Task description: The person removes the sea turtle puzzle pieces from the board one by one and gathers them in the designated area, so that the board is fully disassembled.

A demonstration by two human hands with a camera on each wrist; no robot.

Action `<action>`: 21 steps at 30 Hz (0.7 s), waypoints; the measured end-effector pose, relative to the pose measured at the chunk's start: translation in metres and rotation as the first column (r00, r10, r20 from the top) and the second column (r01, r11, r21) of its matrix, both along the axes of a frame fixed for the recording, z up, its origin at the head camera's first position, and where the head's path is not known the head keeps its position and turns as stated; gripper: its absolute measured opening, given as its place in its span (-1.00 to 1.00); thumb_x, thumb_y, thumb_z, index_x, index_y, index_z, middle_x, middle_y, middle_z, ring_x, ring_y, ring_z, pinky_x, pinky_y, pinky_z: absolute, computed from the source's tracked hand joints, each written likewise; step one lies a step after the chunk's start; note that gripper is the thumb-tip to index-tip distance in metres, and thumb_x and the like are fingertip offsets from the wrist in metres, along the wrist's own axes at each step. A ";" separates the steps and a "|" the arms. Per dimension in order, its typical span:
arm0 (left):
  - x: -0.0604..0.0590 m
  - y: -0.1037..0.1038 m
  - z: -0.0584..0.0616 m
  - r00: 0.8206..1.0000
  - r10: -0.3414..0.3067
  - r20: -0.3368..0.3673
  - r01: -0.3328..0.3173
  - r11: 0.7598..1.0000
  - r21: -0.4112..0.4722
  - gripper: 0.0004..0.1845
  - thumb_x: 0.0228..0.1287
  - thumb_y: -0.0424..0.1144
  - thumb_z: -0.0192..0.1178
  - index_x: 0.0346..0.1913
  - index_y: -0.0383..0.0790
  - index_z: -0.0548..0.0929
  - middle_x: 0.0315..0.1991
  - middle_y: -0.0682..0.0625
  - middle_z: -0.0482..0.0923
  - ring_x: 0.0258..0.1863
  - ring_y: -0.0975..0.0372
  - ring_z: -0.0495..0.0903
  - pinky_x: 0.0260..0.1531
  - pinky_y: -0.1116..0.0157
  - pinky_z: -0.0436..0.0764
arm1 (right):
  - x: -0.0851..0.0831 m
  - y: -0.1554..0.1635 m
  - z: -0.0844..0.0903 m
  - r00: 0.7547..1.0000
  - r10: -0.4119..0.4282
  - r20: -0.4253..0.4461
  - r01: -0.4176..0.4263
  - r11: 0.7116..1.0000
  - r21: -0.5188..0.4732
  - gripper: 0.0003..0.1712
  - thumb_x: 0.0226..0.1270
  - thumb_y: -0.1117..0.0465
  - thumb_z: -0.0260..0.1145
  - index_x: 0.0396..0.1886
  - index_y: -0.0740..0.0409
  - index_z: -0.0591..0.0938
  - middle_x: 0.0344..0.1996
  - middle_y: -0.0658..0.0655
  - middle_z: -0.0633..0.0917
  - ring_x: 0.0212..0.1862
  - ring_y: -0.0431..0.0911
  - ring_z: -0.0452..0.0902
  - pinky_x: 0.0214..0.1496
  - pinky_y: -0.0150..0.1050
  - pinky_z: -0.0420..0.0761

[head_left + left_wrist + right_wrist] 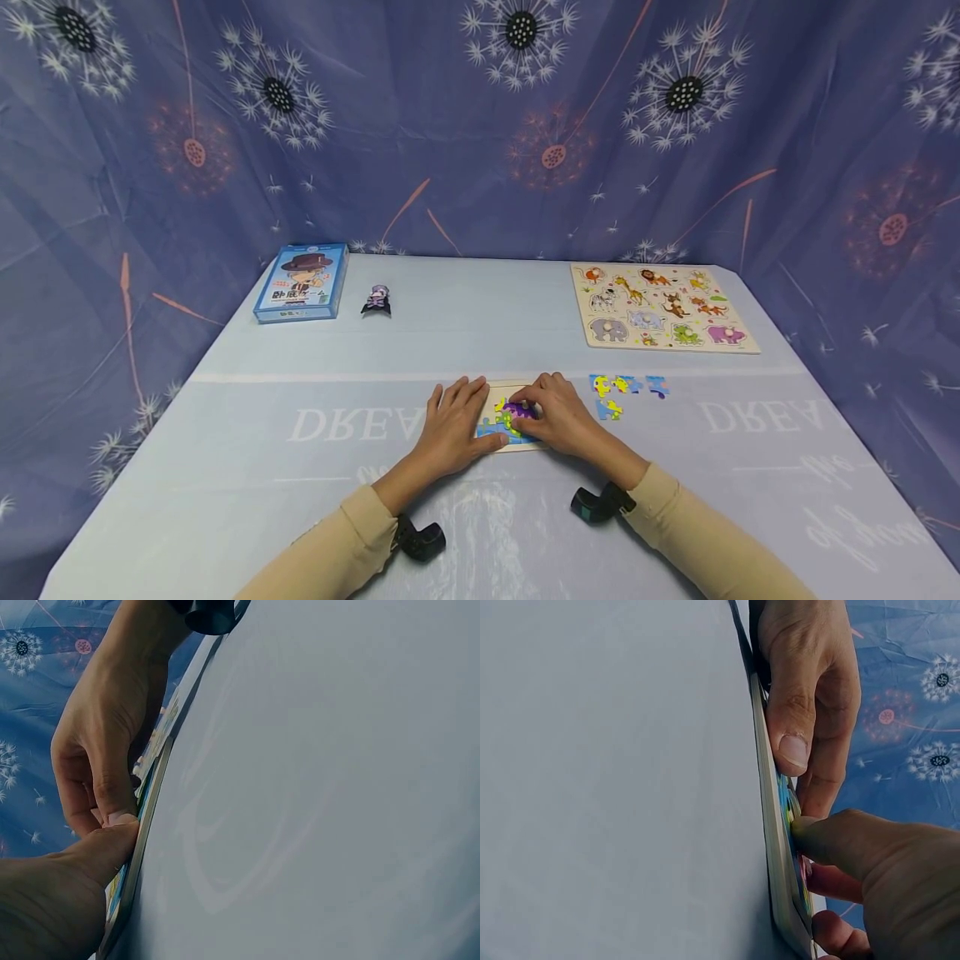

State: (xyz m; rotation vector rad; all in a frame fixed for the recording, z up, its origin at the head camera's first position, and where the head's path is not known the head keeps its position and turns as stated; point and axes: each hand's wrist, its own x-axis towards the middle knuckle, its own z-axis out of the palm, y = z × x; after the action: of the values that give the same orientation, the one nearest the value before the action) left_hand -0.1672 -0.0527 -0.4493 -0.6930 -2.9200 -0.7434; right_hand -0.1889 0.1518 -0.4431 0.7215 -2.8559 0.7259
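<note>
Small puzzle tray (501, 414) lies flat on the surface, dead centre between your hands, long axis side to side. Left hand (453, 421) rests on its left edge, fingers straight. Right hand (558, 414) curls onto the purple piece (517, 409); loose pieces (622, 392) lie just right.

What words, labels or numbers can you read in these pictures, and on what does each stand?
"DREA": printed on the tablecloth, left of the hands, rest hidden.
"DREA": mirrored, on the tablecloth at right.
Blue box: characters on its lid, too blurred to read.
Animal puzzle board: no text legible.
</note>
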 end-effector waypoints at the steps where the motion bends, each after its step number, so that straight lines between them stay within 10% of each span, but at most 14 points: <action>1: 0.000 0.000 0.000 1.000 0.000 0.001 0.000 1.000 0.001 -0.14 0.11 0.22 0.23 0.35 -0.28 0.33 0.40 -0.09 0.25 0.43 -0.06 0.12 0.35 -0.22 -0.03 | 0.000 0.000 0.000 1.000 -0.001 0.000 0.001 1.000 -0.001 -0.67 -0.04 0.08 0.51 -0.19 -0.06 0.72 -0.40 -0.01 0.54 -0.30 -0.18 0.28 -0.23 -0.28 0.25; 21: 0.001 -0.001 0.001 1.000 -0.012 0.009 0.012 1.000 0.026 -0.14 0.12 0.20 0.22 0.36 -0.29 0.31 0.40 -0.12 0.24 0.43 -0.08 0.12 0.34 -0.23 -0.04 | 0.010 0.045 0.014 0.999 -0.049 0.021 0.051 0.993 -0.111 -0.66 0.05 0.05 0.46 -0.11 -0.13 0.69 -0.32 -0.01 0.59 -0.24 -0.13 0.34 -0.23 -0.29 0.26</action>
State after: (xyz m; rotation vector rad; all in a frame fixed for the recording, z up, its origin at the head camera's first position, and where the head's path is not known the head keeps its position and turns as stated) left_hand -0.1660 -0.0541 -0.4485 -0.7073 -2.9117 -0.7856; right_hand -0.1789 0.1971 -0.4292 0.6288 -2.8116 0.8804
